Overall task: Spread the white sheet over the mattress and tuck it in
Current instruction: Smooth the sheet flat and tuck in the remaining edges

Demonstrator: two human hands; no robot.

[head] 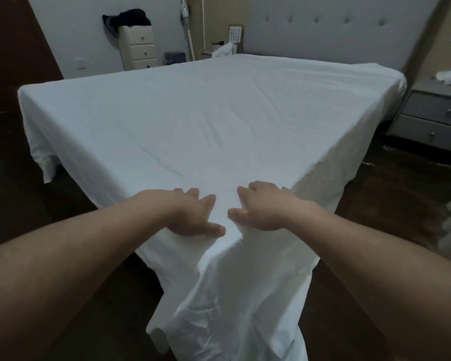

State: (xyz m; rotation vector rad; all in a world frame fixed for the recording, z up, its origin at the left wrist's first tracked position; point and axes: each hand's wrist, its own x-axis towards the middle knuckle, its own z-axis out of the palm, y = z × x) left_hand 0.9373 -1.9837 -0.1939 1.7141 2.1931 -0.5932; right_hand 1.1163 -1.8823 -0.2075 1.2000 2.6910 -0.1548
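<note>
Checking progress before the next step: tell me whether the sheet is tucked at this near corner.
Not tucked: the white sheet hangs loose below both hands.

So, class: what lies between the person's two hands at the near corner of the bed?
In the head view, only a bare strip of the white sheet lies between the left hand and the right hand; both press flat on it.
</note>
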